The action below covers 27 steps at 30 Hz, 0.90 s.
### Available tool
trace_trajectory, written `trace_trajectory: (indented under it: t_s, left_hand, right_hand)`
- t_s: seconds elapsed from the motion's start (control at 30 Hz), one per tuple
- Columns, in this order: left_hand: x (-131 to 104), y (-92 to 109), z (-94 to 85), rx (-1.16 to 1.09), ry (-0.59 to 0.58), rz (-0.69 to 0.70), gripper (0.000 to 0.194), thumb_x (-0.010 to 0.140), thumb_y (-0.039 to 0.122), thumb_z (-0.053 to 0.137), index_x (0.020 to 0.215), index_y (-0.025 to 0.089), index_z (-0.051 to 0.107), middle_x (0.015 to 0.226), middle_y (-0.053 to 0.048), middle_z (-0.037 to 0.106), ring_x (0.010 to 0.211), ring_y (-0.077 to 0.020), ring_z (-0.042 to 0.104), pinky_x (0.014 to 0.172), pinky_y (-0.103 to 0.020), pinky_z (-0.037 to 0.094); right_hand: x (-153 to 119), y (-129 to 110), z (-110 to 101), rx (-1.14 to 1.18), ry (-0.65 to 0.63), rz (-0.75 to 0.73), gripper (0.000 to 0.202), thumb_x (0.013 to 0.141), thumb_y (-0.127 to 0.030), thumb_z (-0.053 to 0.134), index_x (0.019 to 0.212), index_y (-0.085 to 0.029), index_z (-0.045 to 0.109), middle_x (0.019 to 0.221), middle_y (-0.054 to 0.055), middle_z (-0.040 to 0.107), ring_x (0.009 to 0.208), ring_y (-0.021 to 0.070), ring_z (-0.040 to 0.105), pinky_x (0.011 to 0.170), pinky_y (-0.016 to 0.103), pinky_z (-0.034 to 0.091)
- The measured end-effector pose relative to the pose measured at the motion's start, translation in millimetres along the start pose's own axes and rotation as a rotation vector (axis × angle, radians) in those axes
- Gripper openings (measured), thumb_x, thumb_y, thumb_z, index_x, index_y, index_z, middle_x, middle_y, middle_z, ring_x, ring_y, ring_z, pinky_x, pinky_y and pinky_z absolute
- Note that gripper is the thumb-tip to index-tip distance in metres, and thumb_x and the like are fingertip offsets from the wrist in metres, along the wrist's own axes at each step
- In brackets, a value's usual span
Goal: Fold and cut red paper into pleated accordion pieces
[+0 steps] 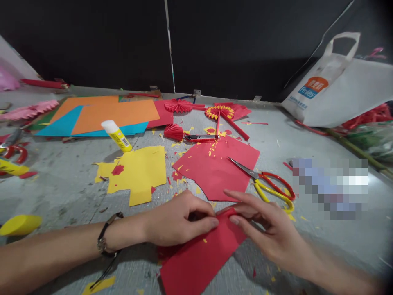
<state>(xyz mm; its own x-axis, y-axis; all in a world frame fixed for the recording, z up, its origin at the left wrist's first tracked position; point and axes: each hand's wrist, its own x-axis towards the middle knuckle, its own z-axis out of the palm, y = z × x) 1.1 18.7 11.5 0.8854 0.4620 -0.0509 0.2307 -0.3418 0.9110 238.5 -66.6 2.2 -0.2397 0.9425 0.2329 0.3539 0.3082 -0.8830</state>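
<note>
So, going left to right: way off to the left of the left hand's fingers there's a yellow cap-like piece (20,225), and a strip of pink pleated paper (30,110) farther back. A dark bracelet (106,235) sits on the wrist behind those fingers. Well beyond them, up and to the left, orange sheets (118,116) overlap some blue ones (139,128), with a yellow glue stick (117,136) in front. Closer in, just past the left knuckles, lies a cut-up yellow sheet (139,170).

Then the left hand (181,221): thumb and curled index are pinching the top edge of the red paper (202,254), which slants down toward the person from between both sets of fingers. Straight out past the fingertips there's a box cutter (201,138), then a cut red sheet (219,164) with yellow scraps on it, and a red-and-yellow pleated rosette (219,112) way back.

The right hand (270,229) has its thumb on the paper's top corner, other fingers behind, so it's gripping too, index stretched out. Scissors (265,180) lie open just beyond those fingers, and a white bag (331,88) stands far off to their right.
</note>
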Motion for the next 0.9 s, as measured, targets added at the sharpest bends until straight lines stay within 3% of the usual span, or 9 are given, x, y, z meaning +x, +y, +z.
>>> trace_trajectory:
  t_s: [0.13, 0.23, 0.4, 0.5, 0.7, 0.9]
  left_hand:
    - [2, -3, 0.3, -0.188, -0.020, -0.094, 0.035, 0.104, 0.037, 0.057, 0.078, 0.014, 0.063, 0.065, 0.004, 0.047, 0.060, -0.0094, 0.039, 0.054, -0.021, 0.031]
    - [3, -2, 0.6, -0.355, -0.068, -0.128, 0.032, 0.103, 0.041, 0.059, 0.084, 0.014, 0.062, 0.071, 0.003, 0.049, 0.064, -0.0104, 0.039, 0.056, -0.022, 0.032]
    - [3, 4, 1.6, -0.467, -0.089, -0.120, 0.040, 0.102, 0.049, 0.060, 0.081, 0.015, 0.060, 0.071, 0.003, 0.046, 0.065, -0.0105, 0.038, 0.057, -0.021, 0.032]
    - [3, 2, 0.9, -0.561, -0.138, -0.147, 0.042, 0.098, 0.053, 0.066, 0.081, 0.015, 0.060, 0.068, 0.004, 0.048, 0.060, -0.0091, 0.042, 0.056, -0.020, 0.036]
    - [3, -3, 2.0, -0.649, -0.203, -0.174, 0.044, 0.096, 0.058, 0.070, 0.096, 0.014, 0.069, 0.073, 0.003, 0.056, 0.060, -0.0086, 0.050, 0.057, -0.019, 0.043]
    - [3, -3, 2.2, -0.721, -0.226, -0.122, 0.041, 0.099, 0.053, 0.069, 0.087, 0.014, 0.068, 0.061, 0.005, 0.057, 0.046, -0.0063, 0.044, 0.049, -0.019, 0.040]
  right_hand:
    - [6, -2, 0, 0.053, 0.098, 0.096, 0.031, 0.089, -0.023, 0.079, 0.119, -0.028, 0.073, 0.088, -0.002, 0.081, 0.080, 0.0132, 0.078, 0.072, 0.019, 0.063]
    - [8, -4, -1, 0.048, 0.098, 0.080, 0.023, 0.090, -0.022, 0.078, 0.112, -0.029, 0.076, 0.085, -0.002, 0.080, 0.075, 0.0122, 0.077, 0.069, 0.018, 0.063]
    - [3, -7, 2, -0.082, 0.097, -0.111, 0.032, 0.091, -0.017, 0.076, 0.121, -0.030, 0.074, 0.092, -0.002, 0.082, 0.074, 0.0119, 0.076, 0.068, 0.018, 0.062]
    - [2, -9, 1, -0.149, 0.084, -0.199, 0.039, 0.092, -0.016, 0.077, 0.127, -0.032, 0.072, 0.100, -0.001, 0.082, 0.083, 0.0128, 0.078, 0.075, 0.018, 0.062]
    - [4, -11, 0, -0.178, -0.014, -0.239, 0.031, 0.098, -0.019, 0.071, 0.127, -0.028, 0.073, 0.101, 0.003, 0.079, 0.088, 0.0153, 0.077, 0.076, 0.022, 0.063]
    - [3, -14, 1, -0.205, 0.001, -0.264, 0.029, 0.099, -0.024, 0.071, 0.129, -0.025, 0.070, 0.107, 0.004, 0.081, 0.095, 0.0137, 0.078, 0.086, 0.017, 0.061]
